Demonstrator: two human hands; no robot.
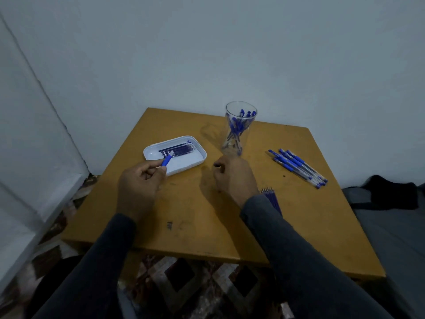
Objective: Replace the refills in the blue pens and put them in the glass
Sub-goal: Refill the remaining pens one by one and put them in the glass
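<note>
My left hand (138, 183) pinches a short blue pen piece (167, 159), its pale tip over the near edge of the white tray (197, 161). Several dark refills (176, 149) lie in that tray. My right hand (234, 178) hovers over the table with fingers curled inward; I see nothing in it. Just beyond it stands the clear glass (238, 127) with several blue pens upright inside. A row of several blue pens (299, 166) lies on the table to the right. A bundle of blue refills (272, 199) peeks out beside my right sleeve, partly hidden.
The small yellow-brown table (184, 226) stands in a corner, with white walls behind and to the left. A dark cloth (391, 192) lies on a grey surface to the right. Patterned floor shows below the table's front edge.
</note>
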